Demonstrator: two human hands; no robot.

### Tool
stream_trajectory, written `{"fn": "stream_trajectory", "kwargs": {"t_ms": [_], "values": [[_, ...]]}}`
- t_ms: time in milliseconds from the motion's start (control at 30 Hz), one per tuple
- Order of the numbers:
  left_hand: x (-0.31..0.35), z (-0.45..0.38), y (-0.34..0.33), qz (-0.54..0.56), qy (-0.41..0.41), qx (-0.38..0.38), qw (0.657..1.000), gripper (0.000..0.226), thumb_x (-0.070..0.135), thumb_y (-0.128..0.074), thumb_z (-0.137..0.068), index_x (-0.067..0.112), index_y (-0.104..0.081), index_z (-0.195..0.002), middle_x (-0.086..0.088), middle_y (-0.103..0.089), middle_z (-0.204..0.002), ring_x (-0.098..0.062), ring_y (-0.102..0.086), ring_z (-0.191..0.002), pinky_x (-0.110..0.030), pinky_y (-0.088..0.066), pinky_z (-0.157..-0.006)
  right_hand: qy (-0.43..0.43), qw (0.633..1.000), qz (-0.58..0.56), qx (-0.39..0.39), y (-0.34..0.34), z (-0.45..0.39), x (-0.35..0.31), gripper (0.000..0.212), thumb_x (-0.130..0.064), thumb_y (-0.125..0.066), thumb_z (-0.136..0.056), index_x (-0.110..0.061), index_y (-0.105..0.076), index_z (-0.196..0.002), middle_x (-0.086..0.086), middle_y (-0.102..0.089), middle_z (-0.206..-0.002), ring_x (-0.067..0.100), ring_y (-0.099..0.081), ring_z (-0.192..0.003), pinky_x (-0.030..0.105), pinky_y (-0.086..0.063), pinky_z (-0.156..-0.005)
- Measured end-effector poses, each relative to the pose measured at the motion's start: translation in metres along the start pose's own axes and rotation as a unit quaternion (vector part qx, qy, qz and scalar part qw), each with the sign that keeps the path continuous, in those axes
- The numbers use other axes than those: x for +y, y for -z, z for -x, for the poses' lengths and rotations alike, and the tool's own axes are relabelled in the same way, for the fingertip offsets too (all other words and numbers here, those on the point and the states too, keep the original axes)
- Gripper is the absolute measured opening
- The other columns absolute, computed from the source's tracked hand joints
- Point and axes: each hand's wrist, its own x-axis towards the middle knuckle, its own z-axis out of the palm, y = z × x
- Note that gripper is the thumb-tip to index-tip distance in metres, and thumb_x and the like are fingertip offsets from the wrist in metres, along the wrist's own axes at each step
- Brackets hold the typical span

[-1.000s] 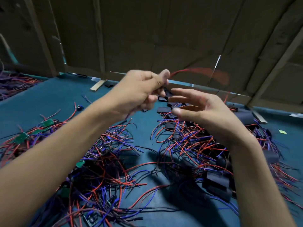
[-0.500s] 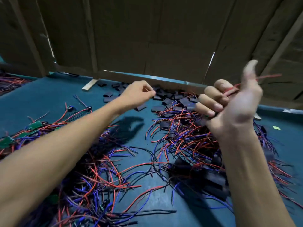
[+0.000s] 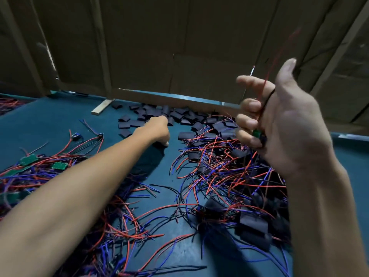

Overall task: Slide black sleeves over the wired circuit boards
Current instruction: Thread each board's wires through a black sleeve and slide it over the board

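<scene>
Between the hands (image 3: 157, 128) (image 3: 283, 124), tangled wires (image 3: 219, 168) crowd loose black sleeves (image 3: 169, 114).

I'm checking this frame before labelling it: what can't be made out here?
- Left hand, head view: its fingertips are behind its own knuckles, so whether it grips a sleeve from the sleeve pile cannot be told.
- Board in the right hand: the curled fingers cover all but a green corner.
- Red wire: its upper end is motion-blurred.
- Wire pile: cut off by the bottom edge.
</scene>
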Motion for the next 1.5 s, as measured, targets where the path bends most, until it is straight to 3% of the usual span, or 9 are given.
{"fn": "stream_trajectory", "kwargs": {"t_ms": [133,233,333,567,767,1100,1200,1300,1500], "values": [[0.009,0.041,0.003,0.165,-0.01,0.038,0.985,0.072,0.02,-0.088,-0.077,0.019,-0.048,-0.136,-0.007,-0.059,-0.13,-0.026,-0.061,-0.113,-0.042,-0.049,-0.099,0.038,0.997,0.024,-0.063,0.003,-0.002,0.005,0.051,-0.053,-0.034,-0.105,-0.016,-0.068,-0.094,-0.007,-0.024,-0.06,0.008,-0.018,-0.045,0.016,-0.016,-0.04],[0.028,0.083,0.0,0.31,-0.097,0.07,0.943,0.076,0.018,-0.087,-0.077,0.027,-0.047,-0.142,0.009,-0.062,-0.1,-0.007,-0.061,-0.082,-0.024,-0.049,-0.071,0.003,0.996,-0.008,-0.092,0.004,-0.002,0.005,0.07,-0.071,-0.031,-0.099,-0.014,-0.07,-0.094,-0.007,-0.022,-0.062,0.01,-0.017,-0.047,0.018,-0.02,-0.041],[0.035,0.116,0.012,0.33,-0.235,0.114,0.907,0.06,0.028,-0.082,-0.082,0.029,-0.056,-0.136,0.009,-0.06,-0.103,-0.01,-0.063,-0.093,-0.029,-0.053,-0.089,-0.023,0.994,-0.031,-0.105,0.006,-0.002,0.004,0.087,-0.08,-0.026,-0.093,-0.01,-0.075,-0.109,-0.003,-0.022,-0.074,0.013,-0.018,-0.055,0.023,-0.022,-0.043],[0.02,0.151,0.05,0.392,-0.402,0.057,0.825,0.039,0.008,-0.076,-0.087,0.021,-0.067,-0.122,0.001,-0.072,-0.115,-0.014,-0.07,-0.105,-0.028,-0.054,-0.095,0.167,0.962,0.215,0.011,0.018,-0.001,0.009,0.027,-0.038,-0.065,-0.096,-0.016,-0.081,-0.094,0.002,-0.031,-0.055,0.018,-0.017,-0.049,0.024,-0.016,-0.043],[-0.002,0.153,0.068,0.382,-0.39,0.047,0.836,0.046,0.025,-0.075,-0.075,0.019,-0.069,-0.119,0.002,-0.076,-0.108,-0.014,-0.073,-0.102,-0.025,-0.056,-0.092,0.306,0.894,0.319,0.066,0.012,0.008,0.003,0.009,-0.022,-0.078,-0.089,-0.018,-0.08,-0.082,-0.013,-0.059,-0.052,-0.001,-0.045,-0.046,0.011,-0.033,-0.048],[0.0,0.16,0.069,0.328,-0.424,0.087,0.84,0.029,0.005,-0.08,-0.081,0.011,-0.075,-0.109,-0.001,-0.078,-0.096,-0.015,-0.075,-0.089,-0.026,-0.059,-0.083,0.343,0.805,0.484,-0.023,-0.009,0.008,0.02,0.005,-0.019,-0.077,-0.09,-0.02,-0.08,-0.086,-0.004,-0.053,-0.063,0.005,-0.046,-0.055,0.016,-0.029,-0.055],[-0.002,0.162,0.072,0.267,-0.441,0.188,0.836,0.016,0.007,-0.079,-0.084,0.013,-0.079,-0.099,0.005,-0.077,-0.086,-0.006,-0.072,-0.08,-0.021,-0.054,-0.073,0.259,0.855,0.446,-0.05,-0.012,0.005,0.025,0.008,-0.028,-0.073,-0.091,-0.021,-0.076,-0.087,-0.01,-0.059,-0.061,0.002,-0.048,-0.051,0.015,-0.033,-0.051],[-0.012,0.162,0.079,0.249,-0.42,0.265,0.832,0.013,0.013,-0.079,-0.085,0.014,-0.08,-0.098,0.004,-0.077,-0.086,-0.016,-0.073,-0.078,-0.034,-0.057,-0.069,0.019,0.958,0.258,-0.124,-0.005,0.001,0.024,0.026,-0.023,-0.079,-0.085,-0.008,-0.067,-0.103,0.004,-0.069,-0.071,0.014,-0.061,-0.055,0.024,-0.047,-0.045],[-0.042,0.155,0.085,0.193,-0.388,0.279,0.857,0.019,0.011,-0.081,-0.081,0.013,-0.08,-0.101,0.007,-0.077,-0.091,-0.005,-0.072,-0.084,-0.032,-0.057,-0.081,-0.039,0.965,0.242,-0.096,0.024,-0.007,0.02,0.027,-0.038,-0.08,-0.07,-0.02,-0.077,-0.09,0.003,-0.065,-0.069,0.006,-0.045,-0.045,0.012,-0.029,-0.04]]}}
